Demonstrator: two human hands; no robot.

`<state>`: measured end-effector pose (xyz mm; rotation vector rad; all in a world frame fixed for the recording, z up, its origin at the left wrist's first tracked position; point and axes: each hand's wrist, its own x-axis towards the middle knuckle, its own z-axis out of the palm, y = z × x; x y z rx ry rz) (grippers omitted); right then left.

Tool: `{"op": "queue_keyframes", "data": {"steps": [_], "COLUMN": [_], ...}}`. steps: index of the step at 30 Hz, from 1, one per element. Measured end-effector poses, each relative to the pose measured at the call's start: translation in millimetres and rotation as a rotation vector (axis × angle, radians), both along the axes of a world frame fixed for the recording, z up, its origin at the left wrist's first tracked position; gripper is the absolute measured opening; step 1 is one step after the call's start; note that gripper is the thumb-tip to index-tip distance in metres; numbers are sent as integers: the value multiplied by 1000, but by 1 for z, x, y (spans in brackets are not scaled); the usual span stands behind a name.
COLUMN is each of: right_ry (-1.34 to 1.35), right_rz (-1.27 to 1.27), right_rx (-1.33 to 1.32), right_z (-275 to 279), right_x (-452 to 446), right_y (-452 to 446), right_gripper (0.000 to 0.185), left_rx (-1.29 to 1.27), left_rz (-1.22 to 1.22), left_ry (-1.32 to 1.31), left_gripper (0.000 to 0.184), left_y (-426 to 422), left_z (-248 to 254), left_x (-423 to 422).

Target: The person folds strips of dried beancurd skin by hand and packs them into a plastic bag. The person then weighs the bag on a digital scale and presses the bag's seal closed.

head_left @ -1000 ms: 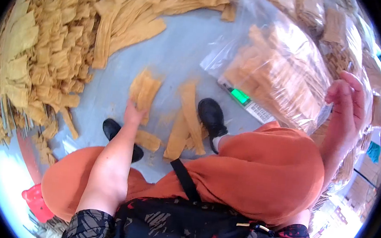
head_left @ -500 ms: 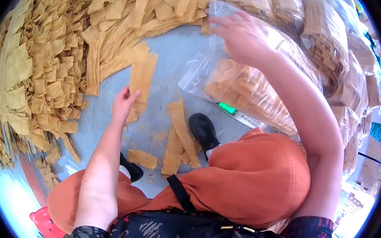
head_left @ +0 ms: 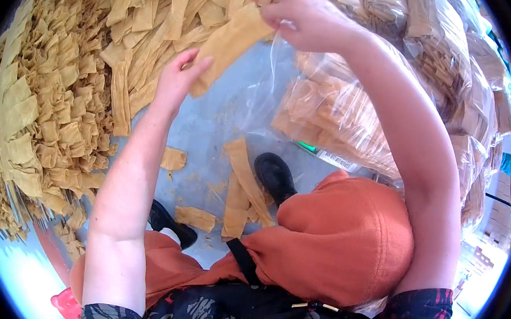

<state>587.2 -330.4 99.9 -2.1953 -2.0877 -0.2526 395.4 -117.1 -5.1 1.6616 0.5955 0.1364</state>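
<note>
A long flat yellow-brown strip (head_left: 231, 42) is stretched between both hands above the floor. My left hand (head_left: 182, 78) pinches its lower end between thumb and fingers. At its upper end my right hand (head_left: 301, 17) is closed, with the strip's end and the edge of the clear plastic bag (head_left: 271, 72) at its fingers. The bag holds a stack of similar strips (head_left: 336, 106) and lies on a scale (head_left: 327, 155), whose green display is partly covered.
Piled strips (head_left: 70, 93) fill the left, and more loose strips (head_left: 177, 12) lie at the top. Filled clear bags (head_left: 446, 54) are stacked at the right. A few strips (head_left: 242, 182) lie on the floor between two black shoes (head_left: 275, 176).
My left hand has lifted the strip up from the floor area toward the bag. My right hand has come over from the far right to the bag's opening and the strip's upper end.
</note>
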Motion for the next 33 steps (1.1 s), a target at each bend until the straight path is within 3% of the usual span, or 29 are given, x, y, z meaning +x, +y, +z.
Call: {"op": "queue_keyframes", "data": {"steps": [1, 2, 4, 8, 15, 16, 18, 21, 23, 24, 25, 26, 29, 31, 32, 33], "right_ry": [50, 49, 405, 498, 551, 553, 704, 506, 519, 534, 572, 575, 907, 543, 542, 407], "right_rz": [128, 128, 39, 30, 64, 61, -191, -58, -35, -8, -160, -159, -369, -346, -350, -278], "right_rx": [184, 183, 206, 257, 376, 376, 216, 339, 356, 372, 175, 172, 27, 4, 10, 218], "right_z": [11, 19, 33, 41, 36, 37, 40, 32, 24, 24, 30, 27, 14, 10, 4, -7], "right_x": [3, 3, -1, 2, 0, -5, -12, -11, -11, -12, -17, -20, -28, -26, -25, -25], "right_y": [-6, -11, -24, -37, -39, -38, -36, -35, -32, -30, -35, -33, -24, -24, -25, -29], "right_gripper": [6, 6, 7, 6, 8, 8, 9, 10, 10, 10, 22, 22, 22, 29, 29, 37], "left_rx": [-14, -27, 27, 57, 17, -26, -74, -150, -534, -607, -664, -673, -710, -737, -750, -747], "left_rz": [-59, -121, -241, -489, -662, -701, -741, -763, -874, -893, -894, -869, -750, -645, -583, -507], "left_ry": [15, 30, 19, 17, 43, 22, 2, -37, -135, -167, -194, -217, -308, -382, -407, -411], "left_gripper": [53, 51, 50, 47, 43, 43, 42, 40, 44, 44, 44, 44, 43, 43, 43, 43], "left_y": [-7, -13, -24, -41, -60, -65, -75, -89, -96, -103, -109, -115, -127, -126, -123, -116], "left_z": [13, 23, 39, 46, 48, 50, 47, 32, 17, 16, 16, 15, 20, 25, 25, 21], "left_x": [7, 15, 32, 64, 104, 109, 117, 132, 141, 143, 143, 143, 140, 133, 131, 127]}}
